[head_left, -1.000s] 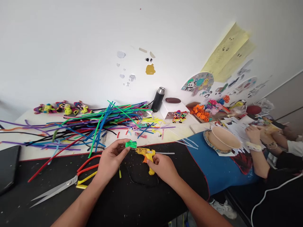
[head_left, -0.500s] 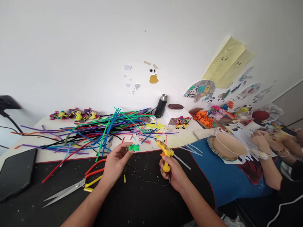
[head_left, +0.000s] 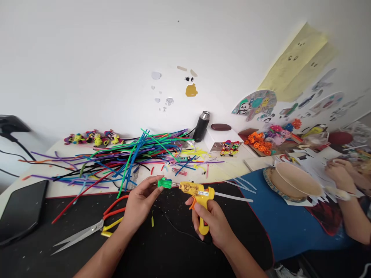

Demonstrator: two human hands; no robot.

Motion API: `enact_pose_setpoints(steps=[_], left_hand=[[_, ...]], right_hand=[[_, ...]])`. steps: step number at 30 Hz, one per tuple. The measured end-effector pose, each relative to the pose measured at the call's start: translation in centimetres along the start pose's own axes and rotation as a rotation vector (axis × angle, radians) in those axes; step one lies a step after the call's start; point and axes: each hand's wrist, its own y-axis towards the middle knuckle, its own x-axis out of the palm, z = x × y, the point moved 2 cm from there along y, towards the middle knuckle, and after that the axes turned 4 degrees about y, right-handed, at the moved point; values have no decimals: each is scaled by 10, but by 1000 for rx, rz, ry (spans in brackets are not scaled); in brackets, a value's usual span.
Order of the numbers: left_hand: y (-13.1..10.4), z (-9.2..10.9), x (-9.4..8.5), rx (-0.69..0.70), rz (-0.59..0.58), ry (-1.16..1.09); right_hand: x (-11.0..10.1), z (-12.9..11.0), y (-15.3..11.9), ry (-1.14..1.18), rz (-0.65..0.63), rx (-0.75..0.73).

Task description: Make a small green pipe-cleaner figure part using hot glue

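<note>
My left hand (head_left: 142, 200) pinches a small green craft piece (head_left: 164, 183) between thumb and fingers; it looks folded from pipe cleaner. In my right hand (head_left: 213, 222) is a yellow hot glue gun (head_left: 199, 193), gripped by its handle with a finger near the orange trigger. A clear glue stick (head_left: 234, 197) sticks out of its back. The gun's nozzle points left and is at the green piece's right side; whether they touch I cannot tell. Left of my left hand lie open scissors (head_left: 95, 226) with red and yellow handles.
A pile of coloured pipe cleaners (head_left: 136, 150) spreads across the table's back. Behind stand a black flask (head_left: 201, 127) and a white box (head_left: 223, 139), with small figures (head_left: 230, 147) by it. A tablet (head_left: 24, 210) lies left. At right are a bowl (head_left: 298, 181) and another person's hands (head_left: 340, 175).
My right hand has turned the glue gun sideways and brought its nozzle left to the green piece. My left hand still holds the piece. The view has shifted slightly.
</note>
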Motion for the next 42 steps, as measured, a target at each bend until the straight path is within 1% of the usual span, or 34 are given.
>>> enact_pose_setpoints(steps=[2, 4, 7, 10, 17, 23, 28, 33, 42], left_hand=[[-1, 3, 0, 21, -2, 21], [-2, 5, 0, 46, -14, 49], [-4, 6, 0, 84, -29, 99], [-5, 6, -1, 102, -24, 133], [-6, 6, 0, 70, -29, 114], [-7, 3, -2, 83, -44, 147], [-7, 7, -2, 98, -60, 185], [-5, 10, -1, 97, -45, 174], [-6, 12, 0, 78, -53, 157]], right_hand=[[0, -3, 0, -75, -1, 21], [1, -7, -1, -162, 27, 38], [4, -10, 1, -288, 92, 13], [5, -9, 4, -356, 133, -8], [5, -9, 10, -450, 124, -55], [6, -10, 13, -487, 118, -66], [6, -12, 14, -567, 80, -86], [6, -17, 14, -597, 99, -106], [10, -28, 15, -624, 85, -79]])
